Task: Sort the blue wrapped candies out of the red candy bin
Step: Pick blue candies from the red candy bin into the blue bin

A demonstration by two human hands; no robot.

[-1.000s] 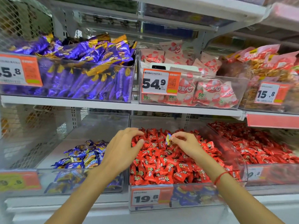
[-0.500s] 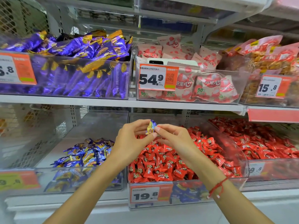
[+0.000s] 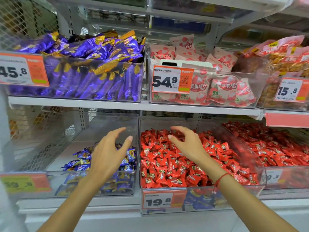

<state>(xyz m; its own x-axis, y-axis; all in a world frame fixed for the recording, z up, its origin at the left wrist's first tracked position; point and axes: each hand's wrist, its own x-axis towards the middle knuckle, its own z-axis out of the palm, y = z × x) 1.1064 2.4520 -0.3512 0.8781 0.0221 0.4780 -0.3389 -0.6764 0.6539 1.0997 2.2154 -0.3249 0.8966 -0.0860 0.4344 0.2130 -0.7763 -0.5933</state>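
Upper shelf [image 3: 117, 104]: white, carries three clear bins side by side.
Upper left bin [image 3: 100, 64]: piled with purple wrapped bars [image 3: 93, 84] with gold ends; price tag [image 3: 21, 71] reads 45.8.
Upper middle bin [image 3: 209, 104]: pink strawberry packets [image 3: 224, 87]; price tag [image 3: 172, 79] reads 54.9, with a QR code.
Upper right bin [image 3: 267, 91]: red-topped snack bags [image 3: 284, 54]; price tag [image 3: 291, 91] reads 15.8.
Left wall: white wire mesh panel [image 3: 28, 17].
Lower far-right bin [image 3: 284, 180]: red wrapped sweets [image 3: 274, 146].
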